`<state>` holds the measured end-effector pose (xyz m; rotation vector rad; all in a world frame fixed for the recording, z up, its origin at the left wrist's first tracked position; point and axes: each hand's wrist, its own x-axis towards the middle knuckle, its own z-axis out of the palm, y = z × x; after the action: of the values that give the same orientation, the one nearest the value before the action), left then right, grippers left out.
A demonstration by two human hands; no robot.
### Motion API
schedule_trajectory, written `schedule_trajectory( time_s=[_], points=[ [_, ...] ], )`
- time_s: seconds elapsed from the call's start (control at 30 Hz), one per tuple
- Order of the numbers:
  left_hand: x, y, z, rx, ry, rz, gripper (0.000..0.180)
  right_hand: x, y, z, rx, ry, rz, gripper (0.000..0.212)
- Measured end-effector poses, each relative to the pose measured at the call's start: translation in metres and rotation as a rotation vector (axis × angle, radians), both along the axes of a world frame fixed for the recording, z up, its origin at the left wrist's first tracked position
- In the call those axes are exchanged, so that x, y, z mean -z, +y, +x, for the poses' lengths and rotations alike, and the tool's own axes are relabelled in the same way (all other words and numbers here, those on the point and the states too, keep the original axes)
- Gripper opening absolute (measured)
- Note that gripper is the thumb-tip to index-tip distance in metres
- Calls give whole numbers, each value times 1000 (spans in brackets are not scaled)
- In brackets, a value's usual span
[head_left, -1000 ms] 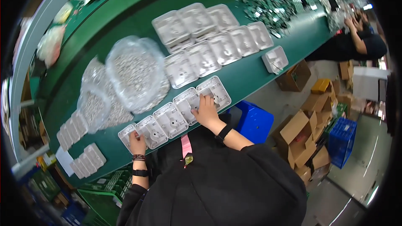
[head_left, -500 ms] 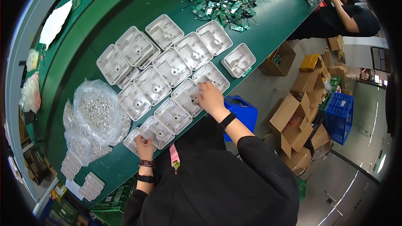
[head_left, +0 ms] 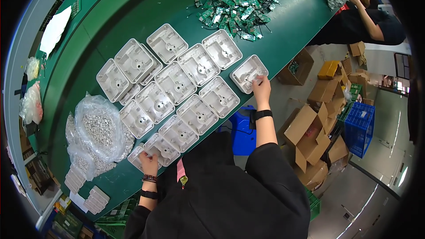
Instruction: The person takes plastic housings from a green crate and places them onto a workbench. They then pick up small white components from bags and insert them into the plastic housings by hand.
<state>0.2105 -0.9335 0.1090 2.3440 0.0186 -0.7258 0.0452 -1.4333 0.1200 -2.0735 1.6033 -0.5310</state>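
Note:
Light grey plastic housings (head_left: 176, 83), like shallow open boxes with rounded corners and moulded posts, lie in slanting rows on the green bench. At the near left end of the front row, my left hand (head_left: 149, 163) has its fingers bent over the rim of the end housing (head_left: 134, 161); its fingertips are partly hidden. My right hand (head_left: 262, 89) reaches to a housing (head_left: 246, 71) standing apart at the right. Its fingers are closed together at that housing's near rim, with the tips just inside. Anything small between them is too small to see.
Bags of small grey parts (head_left: 99, 128) sit left of the housings, with stacked grey pieces (head_left: 96, 199) nearer. A heap of green circuit boards (head_left: 234, 11) lies at the far side. Cardboard boxes (head_left: 310, 128) and a blue stool (head_left: 242, 132) stand off the bench; another person (head_left: 367, 22) works far right.
My right hand has moved right, from the front row to the separate housing. Contents seen in that housing before no longer show. My left hand stays at the end housing; the view has shifted slightly.

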Motion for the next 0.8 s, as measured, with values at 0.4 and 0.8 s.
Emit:
schedule_trajectory(
  time_s=[0.4, 0.8],
  points=[
    [-48, -40, 2, 72, -60, 224, 42, 6, -210, -24, 34, 270, -127, 26],
    [-45, -42, -11, 101, -202, 255, 45, -48, 127, 56, -660, 192, -128, 36]
  ],
)
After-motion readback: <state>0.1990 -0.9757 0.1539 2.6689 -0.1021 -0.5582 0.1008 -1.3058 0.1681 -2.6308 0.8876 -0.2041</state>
